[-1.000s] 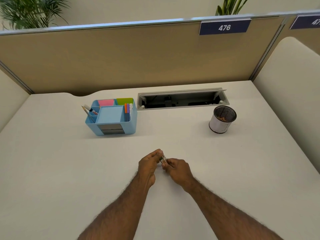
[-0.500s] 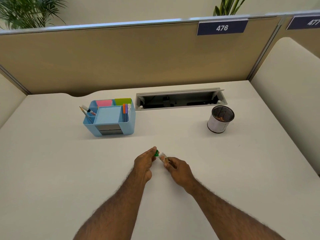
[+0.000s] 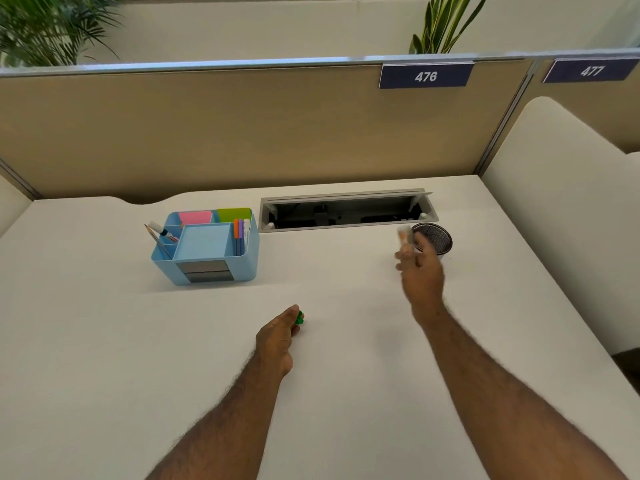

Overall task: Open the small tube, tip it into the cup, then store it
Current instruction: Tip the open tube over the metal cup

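Right hand (image 3: 420,271): pinches tube (image 3: 403,237), just beside cup (image 3: 437,239).
Left hand (image 3: 277,336): pinches green cap (image 3: 299,317).
Tip: mouth over rim, tilt slowly.

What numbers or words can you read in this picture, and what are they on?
"476": white digits on a dark blue sign on the beige divider wall.
"477": white digits on a second dark blue sign, further right on the next panel.
The white marker in the blue organizer has print too small to read.
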`<state>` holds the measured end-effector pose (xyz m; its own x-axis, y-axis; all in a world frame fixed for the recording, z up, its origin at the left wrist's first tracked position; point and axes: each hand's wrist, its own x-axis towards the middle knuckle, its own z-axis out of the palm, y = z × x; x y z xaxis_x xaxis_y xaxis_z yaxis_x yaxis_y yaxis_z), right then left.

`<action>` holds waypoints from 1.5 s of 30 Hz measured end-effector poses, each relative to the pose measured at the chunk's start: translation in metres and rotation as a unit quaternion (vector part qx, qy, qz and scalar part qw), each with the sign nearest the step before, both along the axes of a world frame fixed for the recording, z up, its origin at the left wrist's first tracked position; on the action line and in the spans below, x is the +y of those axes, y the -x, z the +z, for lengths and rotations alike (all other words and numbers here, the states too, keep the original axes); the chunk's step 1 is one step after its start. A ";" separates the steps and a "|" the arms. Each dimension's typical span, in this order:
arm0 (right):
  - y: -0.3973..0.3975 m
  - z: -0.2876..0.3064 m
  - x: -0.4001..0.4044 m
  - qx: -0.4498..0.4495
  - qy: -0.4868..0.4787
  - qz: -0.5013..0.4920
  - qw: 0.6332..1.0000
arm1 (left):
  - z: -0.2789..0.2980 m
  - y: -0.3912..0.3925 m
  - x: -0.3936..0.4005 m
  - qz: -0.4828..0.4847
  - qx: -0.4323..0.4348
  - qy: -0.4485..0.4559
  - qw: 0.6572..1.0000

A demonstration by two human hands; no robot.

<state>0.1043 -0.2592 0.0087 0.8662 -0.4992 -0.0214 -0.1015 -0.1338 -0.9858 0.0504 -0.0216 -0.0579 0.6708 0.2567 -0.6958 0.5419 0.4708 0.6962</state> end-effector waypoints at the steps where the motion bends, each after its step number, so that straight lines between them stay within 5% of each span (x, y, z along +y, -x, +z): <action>1: -0.005 0.004 -0.011 0.003 0.035 -0.032 0.999 | -0.001 0.000 0.000 0.000 -0.001 -0.001 1.000; 4: -0.012 0.016 -0.041 0.005 0.168 -0.100 0.981 | -0.002 0.000 0.000 -0.002 0.003 -0.005 1.000; 8: -0.017 0.020 -0.071 0.063 0.325 -0.051 0.942 | -0.005 -0.001 0.001 -0.011 0.005 -0.013 1.000; 12: -0.023 0.026 -0.084 0.207 0.493 0.049 0.844 | -0.006 0.000 0.001 -0.014 0.006 -0.022 1.000; 19: -0.033 0.035 -0.087 0.220 0.582 0.093 0.778 | -0.005 0.000 0.000 -0.018 -0.002 -0.023 1.000; 26: -0.026 0.034 -0.081 0.177 0.576 0.058 0.796 | -0.006 -0.001 0.000 -0.020 0.008 -0.024 0.999; 29: -0.025 0.036 -0.075 0.139 0.490 0.009 0.861 | -0.008 -0.001 0.000 -0.018 0.004 -0.027 0.999; 32: -0.025 0.041 -0.064 0.092 0.236 -0.057 0.966 | -0.008 -0.001 0.000 -0.018 0.006 -0.027 0.999; 34: -0.022 0.044 -0.054 0.081 0.023 -0.057 0.995 | -0.008 -0.001 0.000 -0.018 0.008 -0.025 0.999; 38: -0.004 0.035 -0.029 0.134 -0.314 0.039 0.939 | -0.009 -0.001 0.000 -0.017 0.001 -0.026 1.000; 45: 0.043 -0.004 0.030 0.237 -0.443 0.125 0.856 | -0.007 0.001 0.000 -0.011 -0.008 -0.017 1.000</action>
<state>0.0614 -0.2289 0.0043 0.7332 0.0950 -0.6733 -0.5952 0.5686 -0.5678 0.0492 -0.0216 -0.0645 0.6877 0.2654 -0.6758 0.5405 0.4342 0.7206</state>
